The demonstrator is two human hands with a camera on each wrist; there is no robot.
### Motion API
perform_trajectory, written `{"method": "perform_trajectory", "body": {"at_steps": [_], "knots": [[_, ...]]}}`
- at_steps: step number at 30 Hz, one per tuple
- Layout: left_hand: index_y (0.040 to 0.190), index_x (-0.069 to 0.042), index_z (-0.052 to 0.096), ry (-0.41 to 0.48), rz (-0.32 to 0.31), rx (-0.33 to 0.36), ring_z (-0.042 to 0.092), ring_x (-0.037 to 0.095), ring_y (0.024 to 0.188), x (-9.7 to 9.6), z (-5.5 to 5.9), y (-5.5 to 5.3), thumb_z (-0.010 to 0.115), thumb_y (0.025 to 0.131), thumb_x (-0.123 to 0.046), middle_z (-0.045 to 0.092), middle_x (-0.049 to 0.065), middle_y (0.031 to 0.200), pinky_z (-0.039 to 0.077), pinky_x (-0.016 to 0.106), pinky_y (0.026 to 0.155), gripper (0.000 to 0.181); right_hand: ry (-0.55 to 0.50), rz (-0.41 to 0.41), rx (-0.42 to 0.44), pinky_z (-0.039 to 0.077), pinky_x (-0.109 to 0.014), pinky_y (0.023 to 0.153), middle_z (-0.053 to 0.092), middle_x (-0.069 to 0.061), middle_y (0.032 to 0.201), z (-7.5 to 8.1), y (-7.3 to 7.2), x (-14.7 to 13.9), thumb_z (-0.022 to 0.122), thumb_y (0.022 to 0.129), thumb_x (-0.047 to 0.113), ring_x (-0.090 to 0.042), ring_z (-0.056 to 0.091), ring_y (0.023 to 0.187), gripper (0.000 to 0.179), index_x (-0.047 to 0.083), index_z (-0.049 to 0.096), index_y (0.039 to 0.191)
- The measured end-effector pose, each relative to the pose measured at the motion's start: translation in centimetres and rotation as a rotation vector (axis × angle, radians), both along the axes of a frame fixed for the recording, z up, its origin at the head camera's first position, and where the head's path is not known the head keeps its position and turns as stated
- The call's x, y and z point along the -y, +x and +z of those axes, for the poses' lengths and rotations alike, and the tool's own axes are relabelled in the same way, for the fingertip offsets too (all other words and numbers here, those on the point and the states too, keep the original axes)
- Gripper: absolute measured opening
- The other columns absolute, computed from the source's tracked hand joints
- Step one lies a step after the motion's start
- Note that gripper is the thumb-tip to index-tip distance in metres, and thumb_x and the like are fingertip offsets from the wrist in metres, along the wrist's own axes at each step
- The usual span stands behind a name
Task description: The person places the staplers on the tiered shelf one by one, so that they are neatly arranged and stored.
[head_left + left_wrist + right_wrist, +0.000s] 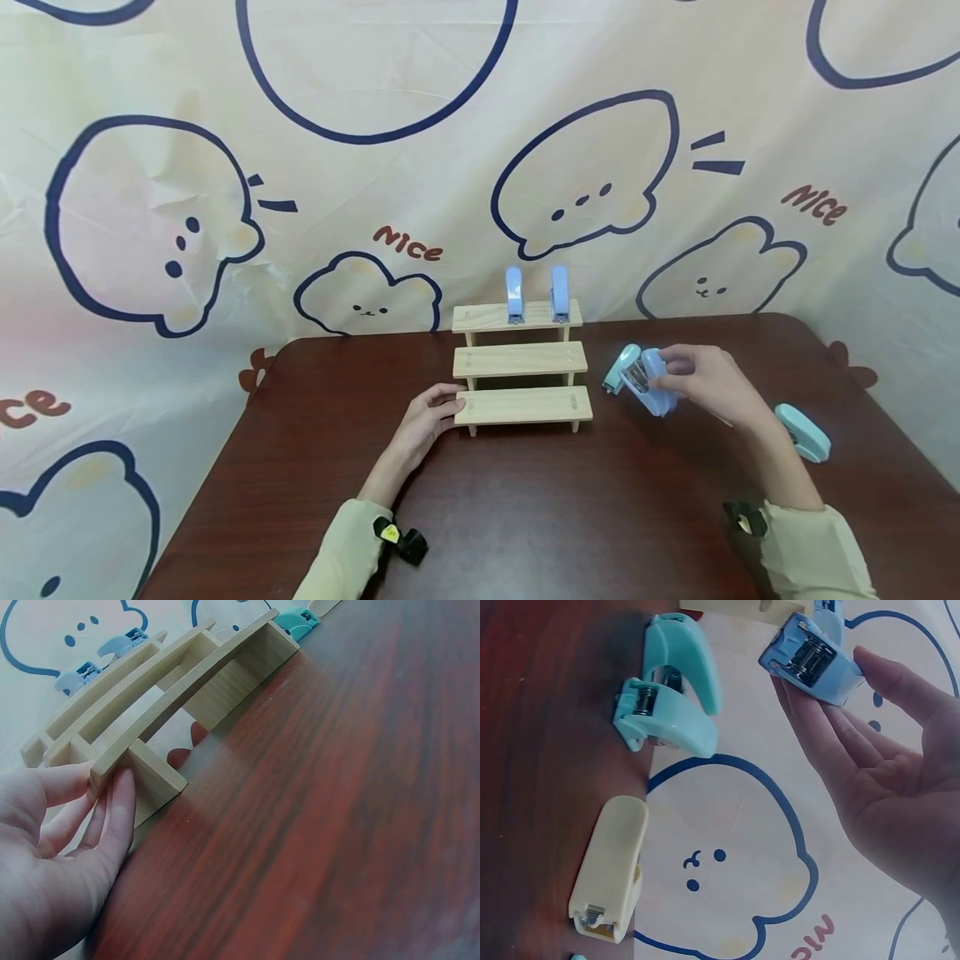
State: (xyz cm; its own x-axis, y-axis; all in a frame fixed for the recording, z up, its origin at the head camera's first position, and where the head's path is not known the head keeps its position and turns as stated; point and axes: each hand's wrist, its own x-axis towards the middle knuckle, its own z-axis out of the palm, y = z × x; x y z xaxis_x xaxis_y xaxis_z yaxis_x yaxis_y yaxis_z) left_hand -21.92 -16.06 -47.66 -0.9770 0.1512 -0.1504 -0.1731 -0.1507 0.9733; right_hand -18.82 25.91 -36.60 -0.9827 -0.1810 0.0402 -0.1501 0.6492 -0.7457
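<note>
In the head view my left hand [426,423] is at the left end of a three-tier wooden shelf [517,405]. It pinches the lowest board, thumb on top and fingers underneath, as the left wrist view shows. To the right of the shelf, my right hand [708,379] holds a light blue stapler [810,660] between thumb and fingers, its metal spring part showing. Just beyond that stapler lies a teal stapler [621,368] on the table. Two more light blue staplers, a left one [514,296] and a right one [559,294], stand on the top tier.
A second teal stapler [802,433] lies on the table beside the right forearm. In the right wrist view a cream stapler [611,862] rests on the dark wooden table [525,517]. A printed curtain [450,183] hangs directly behind the shelf and table.
</note>
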Motion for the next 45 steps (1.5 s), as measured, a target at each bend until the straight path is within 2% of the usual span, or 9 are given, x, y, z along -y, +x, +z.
{"method": "perform_trajectory", "body": {"at_steps": [9, 17, 20, 25, 28, 32, 39, 42, 45], "knots": [[0.129, 0.01, 0.059, 0.009, -0.012, -0.012, 0.065, 0.018, 0.095, 0.1, 0.1, 0.2, 0.066, 0.099, -0.001, 0.062, 0.011, 0.113, 0.055, 0.029, 0.079, 0.034, -0.047, -0.064, -0.013, 0.061, -0.045, 0.078, 0.062, -0.035, 0.129, 1.2, 0.0, 0.7, 0.072, 0.099, 0.026, -0.045, 0.069, 0.104, 0.056, -0.008, 0.054, 0.14], [0.13, 0.009, 0.059, -0.004, -0.023, -0.008, 0.062, 0.016, 0.091, -0.1, 0.2, 0.2, 0.066, 0.099, -0.003, 0.059, 0.009, 0.112, 0.052, 0.027, 0.077, 0.034, -0.117, -0.109, 0.013, 0.06, -0.039, 0.082, 0.059, -0.034, 0.135, 2.4, -0.1, 1.6, 0.069, 0.1, 0.031, -0.046, 0.067, 0.111, 0.061, -0.007, 0.051, 0.145], [0.13, 0.01, 0.059, -0.005, -0.029, -0.009, 0.061, 0.016, 0.092, -0.2, 0.2, 0.3, 0.066, 0.099, -0.004, 0.059, 0.01, 0.113, 0.052, 0.028, 0.077, 0.035, -0.127, -0.119, 0.019, 0.06, -0.037, 0.084, 0.058, -0.033, 0.137, 2.7, -0.3, 1.9, 0.069, 0.1, 0.032, -0.046, 0.065, 0.116, 0.062, -0.006, 0.05, 0.146], [0.131, 0.01, 0.058, -0.006, -0.025, -0.012, 0.061, 0.016, 0.092, -0.2, 0.3, 0.4, 0.067, 0.099, -0.004, 0.058, 0.011, 0.114, 0.052, 0.027, 0.077, 0.036, -0.168, -0.132, 0.019, 0.058, -0.041, 0.09, 0.057, -0.031, 0.139, 3.4, -0.8, 2.5, 0.069, 0.1, 0.034, -0.046, 0.062, 0.119, 0.063, -0.005, 0.051, 0.147], [0.131, 0.01, 0.059, -0.007, -0.015, -0.011, 0.061, 0.016, 0.091, -0.1, 0.4, 0.4, 0.067, 0.099, -0.003, 0.058, 0.012, 0.114, 0.052, 0.027, 0.076, 0.036, -0.211, -0.134, 0.014, 0.057, -0.037, 0.089, 0.058, -0.031, 0.139, 3.9, -1.1, 2.8, 0.07, 0.1, 0.034, -0.046, 0.063, 0.119, 0.064, -0.005, 0.051, 0.147], [0.131, 0.01, 0.058, -0.014, -0.019, -0.012, 0.061, 0.016, 0.091, 0.0, 0.4, 0.4, 0.066, 0.099, -0.004, 0.058, 0.012, 0.115, 0.051, 0.026, 0.076, 0.037, -0.266, -0.135, 0.007, 0.058, -0.027, 0.084, 0.059, -0.03, 0.138, 4.6, -1.4, 3.3, 0.071, 0.1, 0.032, -0.037, 0.067, 0.114, 0.064, -0.005, 0.05, 0.148], [0.132, 0.011, 0.058, -0.008, -0.022, -0.018, 0.061, 0.016, 0.092, 0.0, 0.3, 0.3, 0.066, 0.099, -0.004, 0.058, 0.012, 0.115, 0.052, 0.026, 0.077, 0.037, -0.354, -0.172, 0.005, 0.057, -0.02, 0.078, 0.059, -0.03, 0.138, 5.4, -1.9, 4.2, 0.074, 0.098, 0.032, -0.007, 0.068, 0.093, 0.068, -0.005, 0.05, 0.149], [0.132, 0.012, 0.057, -0.003, -0.024, -0.014, 0.062, 0.016, 0.092, 0.0, 0.3, 0.3, 0.066, 0.099, -0.004, 0.059, 0.013, 0.115, 0.053, 0.026, 0.076, 0.037, -0.385, -0.199, 0.012, 0.058, -0.023, 0.079, 0.058, -0.029, 0.139, 5.6, -2.0, 4.8, 0.075, 0.097, 0.033, -0.005, 0.068, 0.09, 0.069, -0.004, 0.049, 0.149], [0.132, 0.012, 0.056, 0.001, -0.026, -0.014, 0.063, 0.016, 0.092, 0.0, 0.3, 0.4, 0.066, 0.099, -0.003, 0.059, 0.014, 0.116, 0.053, 0.026, 0.077, 0.038, -0.421, -0.22, 0.022, 0.058, -0.027, 0.083, 0.057, -0.027, 0.141, 5.8, -2.1, 5.4, 0.076, 0.097, 0.033, -0.01, 0.068, 0.095, 0.071, -0.003, 0.047, 0.151]]}}
